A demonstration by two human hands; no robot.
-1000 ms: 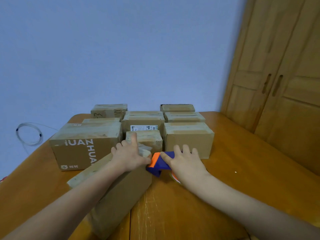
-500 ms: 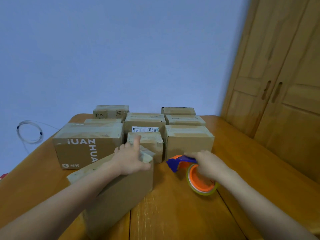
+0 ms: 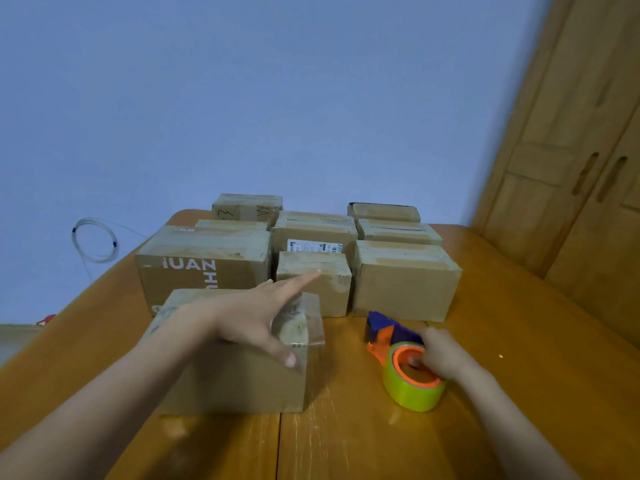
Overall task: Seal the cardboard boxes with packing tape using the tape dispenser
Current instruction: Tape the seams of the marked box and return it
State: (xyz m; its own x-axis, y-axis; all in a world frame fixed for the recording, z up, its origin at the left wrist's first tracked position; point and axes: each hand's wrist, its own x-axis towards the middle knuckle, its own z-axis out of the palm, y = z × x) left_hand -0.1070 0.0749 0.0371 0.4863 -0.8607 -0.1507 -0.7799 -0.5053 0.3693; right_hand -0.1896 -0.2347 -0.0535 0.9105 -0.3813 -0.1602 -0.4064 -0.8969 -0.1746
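A cardboard box stands nearest me on the wooden table, clear tape running over its far right end. My left hand lies flat across its top, fingers straight, thumb pressing the taped edge. To its right the tape dispenser rests on the table: blue and orange body, yellow-green roll with an orange core. My right hand holds it, fingers curled into the core.
Several taped cardboard boxes stand in rows behind, the largest printed with white letters. A wooden wardrobe rises at the right. A coiled clear cable hangs at the left wall. The table has bare wood in front.
My right hand carried the dispenser off the box end and set it on the table to the right. My left hand flattened on the box top.
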